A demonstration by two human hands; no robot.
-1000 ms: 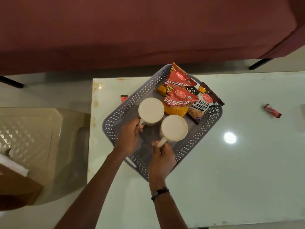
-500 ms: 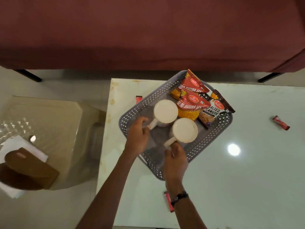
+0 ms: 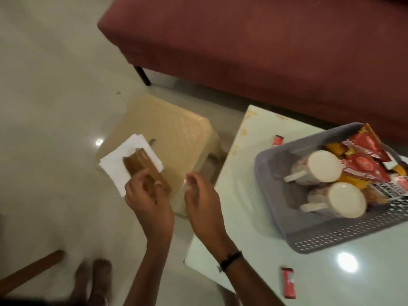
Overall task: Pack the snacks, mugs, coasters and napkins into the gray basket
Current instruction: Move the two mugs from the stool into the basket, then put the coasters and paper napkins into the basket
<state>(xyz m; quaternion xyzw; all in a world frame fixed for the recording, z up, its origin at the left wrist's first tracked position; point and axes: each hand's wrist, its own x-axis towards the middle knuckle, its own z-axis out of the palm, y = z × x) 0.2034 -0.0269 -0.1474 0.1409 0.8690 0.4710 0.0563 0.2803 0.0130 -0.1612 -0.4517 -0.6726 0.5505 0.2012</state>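
Observation:
The gray basket [image 3: 309, 241] stands on the white table at the right. In it lie two cream mugs [image 3: 324, 172] [image 3: 346, 199] on their sides, with red and orange snack packets [image 3: 364, 171] behind them. On a beige stool to the left, a brown stack of coasters [image 3: 139, 162] rests on white napkins [image 3: 114, 166]. My left hand [image 3: 148, 195] grips the near end of the coaster stack. My right hand [image 3: 201, 195] hovers beside it over the stool's edge, fingers apart, holding nothing.
The beige stool [image 3: 176, 129] sits on the floor left of the white table [image 3: 242, 173]. Two small red sachets [image 3: 278, 140] [image 3: 288, 282] lie on the table. A maroon sofa [image 3: 265, 51] runs behind. Bare feet [image 3: 95, 279] and a wooden strip [image 3: 33, 268] are at the bottom left.
Both hands let go of the mug handles in the basket and moved left to the stool. The view swung left. My left hand now closes on the coasters.

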